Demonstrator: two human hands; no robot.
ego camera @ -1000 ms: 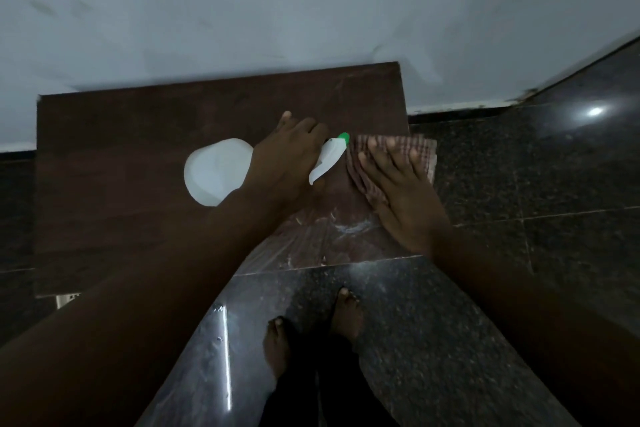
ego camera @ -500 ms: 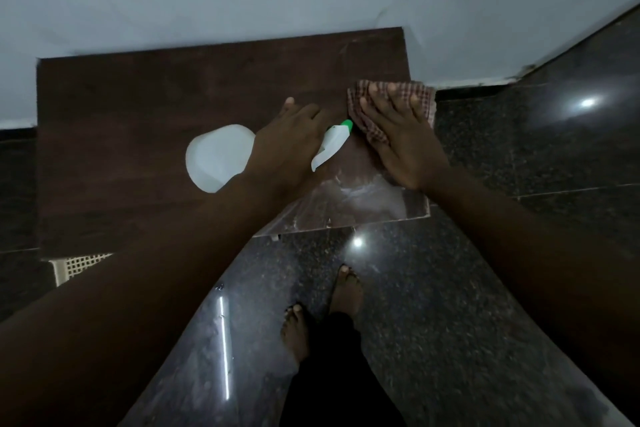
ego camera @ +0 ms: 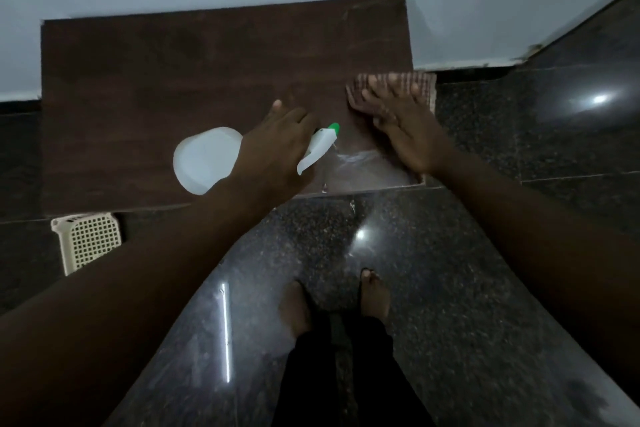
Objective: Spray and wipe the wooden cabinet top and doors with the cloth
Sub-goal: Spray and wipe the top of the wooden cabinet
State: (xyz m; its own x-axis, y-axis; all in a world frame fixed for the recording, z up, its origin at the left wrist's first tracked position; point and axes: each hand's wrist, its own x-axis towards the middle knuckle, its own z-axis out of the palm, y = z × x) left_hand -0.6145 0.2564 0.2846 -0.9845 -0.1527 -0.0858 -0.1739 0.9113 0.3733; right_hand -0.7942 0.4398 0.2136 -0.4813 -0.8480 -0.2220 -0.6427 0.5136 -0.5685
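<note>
The dark wooden cabinet top [ego camera: 166,87] fills the upper middle of the head view, against a pale wall. My left hand [ego camera: 277,149] grips the neck of a white spray bottle [ego camera: 207,159] with a green nozzle, held over the top's front part. My right hand [ego camera: 401,128] presses flat on a checked reddish cloth [ego camera: 419,83] at the top's right edge, fingers spread. A wet, shiny patch [ego camera: 360,170] lies at the front right corner, just under my right wrist.
A cream perforated plastic basket [ego camera: 86,239] stands on the floor below the cabinet's front left. The polished dark granite floor [ego camera: 485,288] reflects lights. My bare feet [ego camera: 332,302] stand in front of the cabinet. A black skirting runs along the wall.
My right hand has slid the cloth away from me along the cabinet's right edge, leaving the wet patch behind. The left hand keeps the bottle in much the same spot.
</note>
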